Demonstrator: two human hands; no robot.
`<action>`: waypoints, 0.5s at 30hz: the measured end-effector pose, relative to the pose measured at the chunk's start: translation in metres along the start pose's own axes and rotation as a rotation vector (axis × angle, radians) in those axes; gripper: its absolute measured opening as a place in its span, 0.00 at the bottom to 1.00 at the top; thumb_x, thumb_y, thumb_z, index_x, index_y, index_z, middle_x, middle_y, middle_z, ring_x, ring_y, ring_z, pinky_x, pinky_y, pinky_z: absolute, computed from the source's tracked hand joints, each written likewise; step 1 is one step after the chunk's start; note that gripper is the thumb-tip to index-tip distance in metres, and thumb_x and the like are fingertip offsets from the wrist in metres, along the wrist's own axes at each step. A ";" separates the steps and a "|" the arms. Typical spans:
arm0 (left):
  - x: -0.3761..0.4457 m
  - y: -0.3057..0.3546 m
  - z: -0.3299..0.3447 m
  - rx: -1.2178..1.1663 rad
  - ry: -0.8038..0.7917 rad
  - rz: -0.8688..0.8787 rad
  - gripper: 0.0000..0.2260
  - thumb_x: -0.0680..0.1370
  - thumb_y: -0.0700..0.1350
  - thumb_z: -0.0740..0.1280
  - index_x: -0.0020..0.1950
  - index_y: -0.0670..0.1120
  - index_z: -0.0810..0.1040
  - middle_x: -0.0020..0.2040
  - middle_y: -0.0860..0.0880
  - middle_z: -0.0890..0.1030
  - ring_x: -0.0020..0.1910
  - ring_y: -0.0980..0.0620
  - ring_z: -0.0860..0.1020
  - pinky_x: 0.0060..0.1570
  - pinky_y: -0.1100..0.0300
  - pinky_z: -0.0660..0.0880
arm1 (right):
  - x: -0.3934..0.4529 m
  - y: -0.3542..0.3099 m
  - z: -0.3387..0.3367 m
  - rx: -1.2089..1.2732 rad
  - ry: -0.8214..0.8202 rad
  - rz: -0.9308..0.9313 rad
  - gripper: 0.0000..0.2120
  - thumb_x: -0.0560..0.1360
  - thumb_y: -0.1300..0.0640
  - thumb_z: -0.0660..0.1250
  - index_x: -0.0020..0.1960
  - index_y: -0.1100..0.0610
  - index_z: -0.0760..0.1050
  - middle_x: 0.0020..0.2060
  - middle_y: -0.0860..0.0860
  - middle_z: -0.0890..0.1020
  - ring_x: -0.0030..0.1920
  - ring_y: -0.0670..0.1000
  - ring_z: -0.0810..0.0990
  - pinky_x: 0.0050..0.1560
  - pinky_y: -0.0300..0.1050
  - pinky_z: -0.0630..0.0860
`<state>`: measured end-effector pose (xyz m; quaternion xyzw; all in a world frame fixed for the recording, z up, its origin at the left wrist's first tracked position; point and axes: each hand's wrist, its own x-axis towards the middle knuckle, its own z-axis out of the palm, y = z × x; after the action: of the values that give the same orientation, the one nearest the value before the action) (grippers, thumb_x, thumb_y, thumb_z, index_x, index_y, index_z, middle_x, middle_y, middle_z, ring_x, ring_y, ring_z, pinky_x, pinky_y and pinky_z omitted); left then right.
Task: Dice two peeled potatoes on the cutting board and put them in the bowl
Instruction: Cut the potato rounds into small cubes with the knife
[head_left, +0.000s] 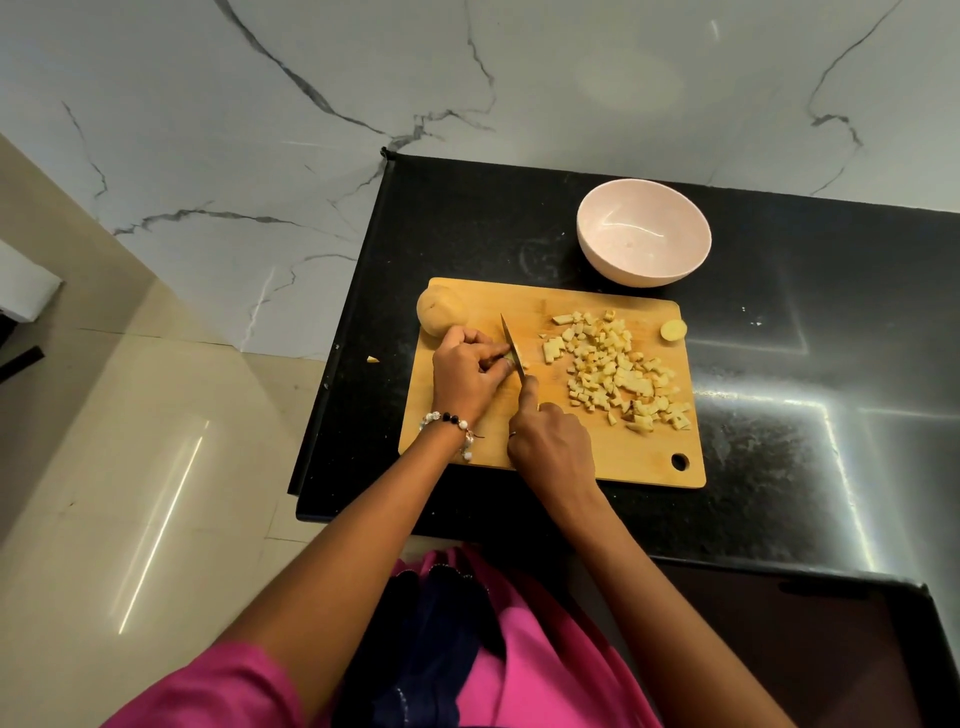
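On the rectangular pale wooden cutting board (597, 457), the left hand (467, 371) curls its fingers over a last small piece of potato, hidden almost wholly under the knuckles, pinning it so it cannot slide. The right hand (553, 447) grips the handle of a slim steel-bladed knife (510, 340), forefinger stretched along the spine to steer the cut; the blade sits just against the left fingertips, tip pointing toward the board's far edge.

A heap of small yellow potato dice (618, 371) lies on the board's right half, apparently pushed aside to keep the cutting spot free. The second whole peeled potato (441, 310) waits at the board's far left corner, overhanging the edge slightly. A round potato end slice (673, 329) sits at the far right edge. One stray potato bit (372, 359) lies off the board on the black speckled stone bench (779, 364), near the bench's left edge.

The round pale pink bowl (644, 231), holding nothing, stands just beyond the board's far edge, close enough for a short transfer. Right of the board the bench offers open room; left of it the bench's edge is near, so the whole potato could roll off toward the floor.
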<state>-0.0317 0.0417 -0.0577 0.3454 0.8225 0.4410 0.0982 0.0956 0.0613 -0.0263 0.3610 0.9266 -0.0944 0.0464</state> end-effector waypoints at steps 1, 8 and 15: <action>0.000 0.000 0.001 -0.005 0.008 -0.002 0.12 0.71 0.42 0.75 0.52 0.40 0.83 0.50 0.46 0.76 0.44 0.57 0.73 0.41 0.79 0.68 | 0.002 -0.001 0.000 -0.012 0.002 -0.001 0.27 0.80 0.62 0.49 0.77 0.62 0.47 0.51 0.61 0.78 0.46 0.62 0.79 0.38 0.49 0.67; -0.001 -0.001 0.002 -0.006 0.026 -0.014 0.12 0.71 0.43 0.75 0.52 0.42 0.83 0.49 0.47 0.76 0.44 0.57 0.73 0.40 0.77 0.69 | -0.031 0.011 0.007 -0.005 -0.029 -0.014 0.27 0.81 0.60 0.50 0.77 0.61 0.44 0.52 0.60 0.77 0.44 0.61 0.79 0.36 0.48 0.66; -0.003 0.000 -0.003 -0.026 -0.026 0.002 0.13 0.71 0.41 0.74 0.55 0.44 0.83 0.48 0.51 0.75 0.39 0.60 0.72 0.40 0.75 0.71 | -0.023 0.015 0.006 0.172 0.053 0.070 0.25 0.81 0.55 0.51 0.76 0.59 0.53 0.47 0.60 0.80 0.45 0.62 0.78 0.38 0.49 0.67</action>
<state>-0.0311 0.0378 -0.0568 0.3505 0.8152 0.4471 0.1128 0.1225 0.0559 -0.0308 0.3983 0.9027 -0.1625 -0.0061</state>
